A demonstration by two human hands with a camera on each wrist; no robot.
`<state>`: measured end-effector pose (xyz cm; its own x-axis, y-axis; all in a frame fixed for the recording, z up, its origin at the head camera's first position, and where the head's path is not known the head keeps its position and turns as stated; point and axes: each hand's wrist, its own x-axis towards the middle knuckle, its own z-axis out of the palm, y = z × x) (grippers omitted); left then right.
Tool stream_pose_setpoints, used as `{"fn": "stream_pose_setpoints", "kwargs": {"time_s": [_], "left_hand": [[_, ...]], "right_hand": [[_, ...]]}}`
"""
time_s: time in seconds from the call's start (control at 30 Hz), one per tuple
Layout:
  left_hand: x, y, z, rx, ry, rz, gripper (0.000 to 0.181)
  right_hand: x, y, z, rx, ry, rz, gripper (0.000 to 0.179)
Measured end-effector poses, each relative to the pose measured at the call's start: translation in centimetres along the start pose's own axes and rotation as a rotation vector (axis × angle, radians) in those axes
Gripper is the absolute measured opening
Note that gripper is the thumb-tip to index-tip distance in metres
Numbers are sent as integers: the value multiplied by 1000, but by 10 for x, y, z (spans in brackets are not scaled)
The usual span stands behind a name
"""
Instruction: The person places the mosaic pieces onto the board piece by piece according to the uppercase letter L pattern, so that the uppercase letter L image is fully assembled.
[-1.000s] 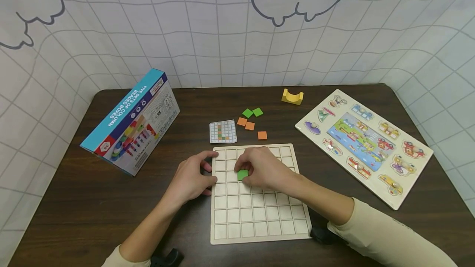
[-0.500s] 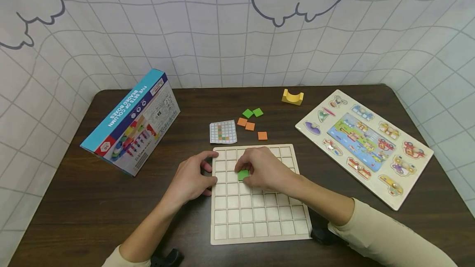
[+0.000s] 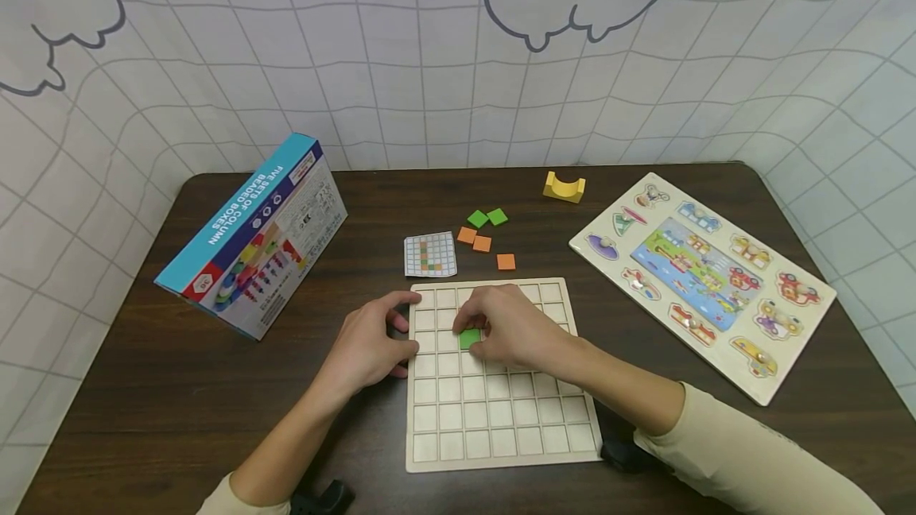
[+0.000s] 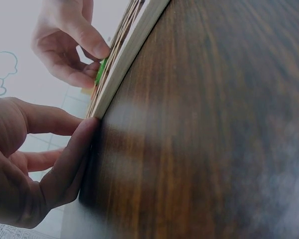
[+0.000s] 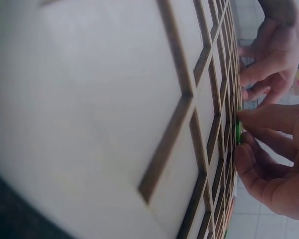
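Left hand [image 3: 368,346] touches grid board [image 3: 501,412] edge; table [image 3: 358,272] separates the box [image 3: 268,241].

You've got a green square tile [image 3: 469,339] at third row, third column from the far-left corner of a flat-lying pale wooden grid board [image 3: 452,417].

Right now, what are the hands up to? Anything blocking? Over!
Right hand pinches green tile at grid board. Left hand touches the board's left edge. Nothing seen blocking the tile.
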<state>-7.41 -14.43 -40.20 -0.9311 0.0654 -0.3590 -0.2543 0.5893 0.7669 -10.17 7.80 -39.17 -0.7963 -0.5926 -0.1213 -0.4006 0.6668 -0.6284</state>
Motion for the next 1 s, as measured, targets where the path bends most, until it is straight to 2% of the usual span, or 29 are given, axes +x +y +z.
{"fn": "stream_pose_setpoints", "kwargs": {"time_s": [0.73,1.0], "left_hand": [[0,0,1,-4,4,-3,65],[1,1,1,4,5,-14,65]], "right_hand": [[2,4,-9,24,33,-34,21],[5,8,-16,37,48,7,18]]}}
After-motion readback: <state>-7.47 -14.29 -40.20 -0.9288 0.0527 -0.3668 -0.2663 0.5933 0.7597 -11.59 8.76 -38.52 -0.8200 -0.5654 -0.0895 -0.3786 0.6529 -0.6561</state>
